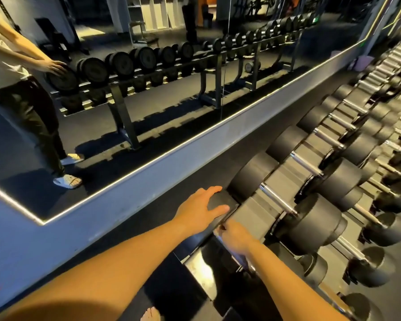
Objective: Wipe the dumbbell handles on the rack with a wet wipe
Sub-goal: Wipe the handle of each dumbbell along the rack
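Observation:
A long rack (285,174) of black dumbbells with chrome handles runs from the bottom centre to the upper right. My left hand (198,210) lies flat with spread, straight fingers on the far head (221,200) of the nearest dumbbell. My right hand (235,239) is curled round that dumbbell's handle, which it mostly hides. A pale sliver (218,235) shows at the hand's left edge; I cannot tell whether it is the wipe or chrome. The neighbouring handle (276,201) lies bare just beyond my hands.
A large wall mirror (148,107) on the left reflects the rack and a person standing with a hand on a dumbbell. A grey wall band (116,200) runs below it. A lower tier of dumbbells (368,269) lies to the right. My bare foot (149,315) shows at the bottom.

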